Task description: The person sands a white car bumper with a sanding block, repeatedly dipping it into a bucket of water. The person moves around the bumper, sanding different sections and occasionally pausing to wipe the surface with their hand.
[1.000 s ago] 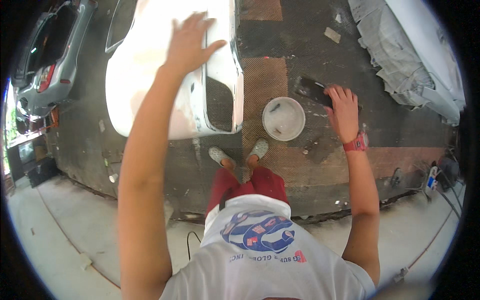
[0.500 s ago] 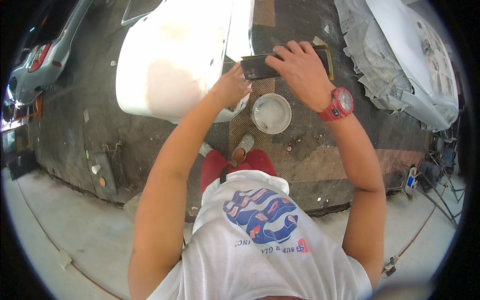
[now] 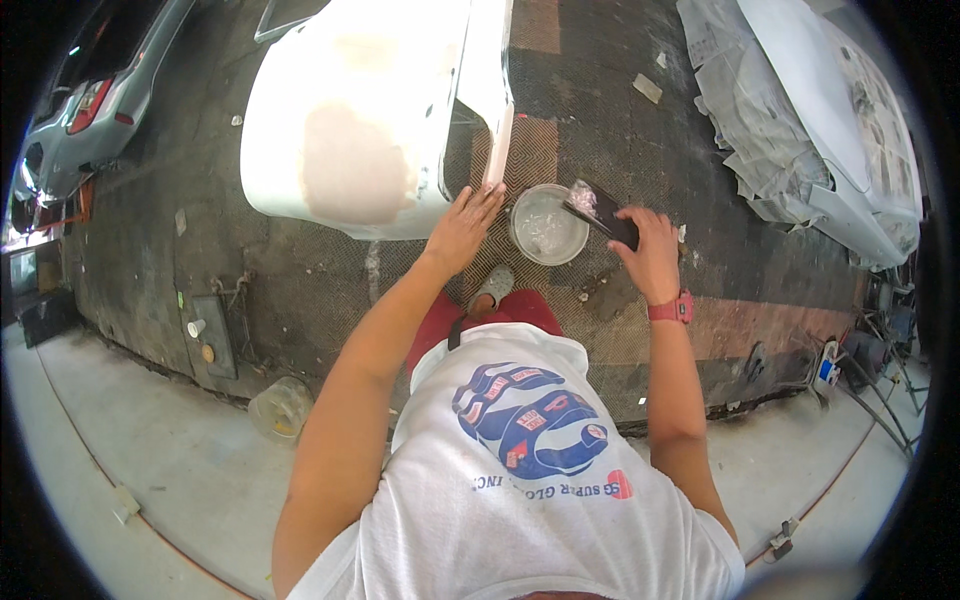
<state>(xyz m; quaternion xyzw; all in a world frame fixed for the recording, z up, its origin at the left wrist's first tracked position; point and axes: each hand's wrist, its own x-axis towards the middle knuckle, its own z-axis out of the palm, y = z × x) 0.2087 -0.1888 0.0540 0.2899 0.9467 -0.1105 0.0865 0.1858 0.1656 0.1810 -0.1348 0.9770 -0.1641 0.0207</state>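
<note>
My right hand [image 3: 648, 250] grips a dark, flat rectangular sanding block [image 3: 622, 228] by its near end. The far end tilts over the right rim of a round pale bucket [image 3: 517, 240], and its surface glints there. Cloudy water with bubbles lies in the bucket. My left hand [image 3: 470, 222] has its fingers stretched out, with the tips at the lower end of the narrow edge of a white car body panel [image 3: 270, 140]. A large beige patch [image 3: 350, 165] shows on that panel. A red watch is on my right wrist.
A silver car [image 3: 110, 120] stands at far left. Sheets of paper [image 3: 750, 130] cover part of a pale car body [image 3: 800, 80] at right. A clear tub [image 3: 281, 408] sits behind my left arm. Patterned matting [image 3: 540, 145] lies under the bucket. Metal stands [image 3: 875, 370] are at right.
My right hand has brought the sanding block down and nearer, from beside the panel's edge to the bucket. My left hand has come away from the block, lower along the panel's edge.
</note>
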